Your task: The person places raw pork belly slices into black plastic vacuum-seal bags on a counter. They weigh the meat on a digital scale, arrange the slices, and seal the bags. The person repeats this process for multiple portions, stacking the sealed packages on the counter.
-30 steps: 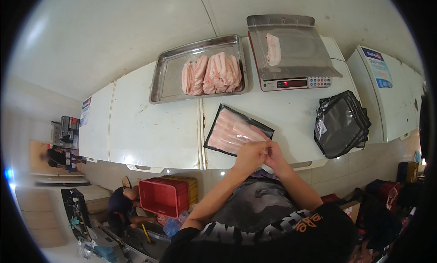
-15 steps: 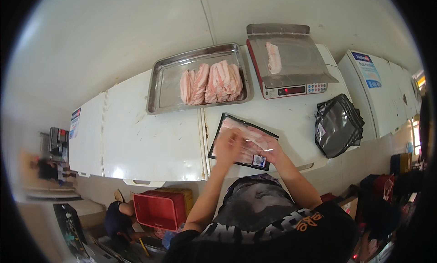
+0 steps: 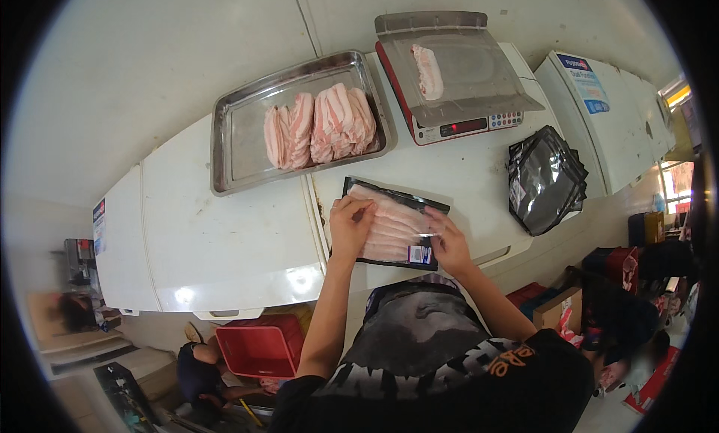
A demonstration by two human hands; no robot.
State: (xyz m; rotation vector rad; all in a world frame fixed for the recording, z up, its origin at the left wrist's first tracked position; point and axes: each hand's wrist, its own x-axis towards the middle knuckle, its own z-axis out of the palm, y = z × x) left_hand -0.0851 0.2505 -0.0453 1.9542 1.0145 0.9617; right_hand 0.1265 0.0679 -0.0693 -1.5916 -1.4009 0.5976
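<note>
A black-edged clear plastic bag (image 3: 401, 262) lies flat on the white worktop in front of me, with pale pink pork belly slices (image 3: 391, 227) side by side inside it. A small label sits at its lower right corner. My left hand (image 3: 350, 227) is over the bag's left side, thumb and forefinger pinched together at the film. At the bag's right edge, my right hand (image 3: 449, 242) has its fingers curled onto the plastic; the fingertips are partly lost in glare. Beyond, a steel tray (image 3: 240, 152) carries two stacks of pork belly slices (image 3: 343, 126).
A red digital scale (image 3: 463, 129) with a steel pan holds a strip of pork (image 3: 427, 72). Several black-edged empty bags (image 3: 547, 178) are piled on the right. Below the worktop are a red crate (image 3: 258, 350) and another person (image 3: 201, 373) at the lower left.
My left hand has moved left off the middle of the bag, uncovering the slices. My right hand has drawn to the bag's right edge. The whole view has shifted slightly.
</note>
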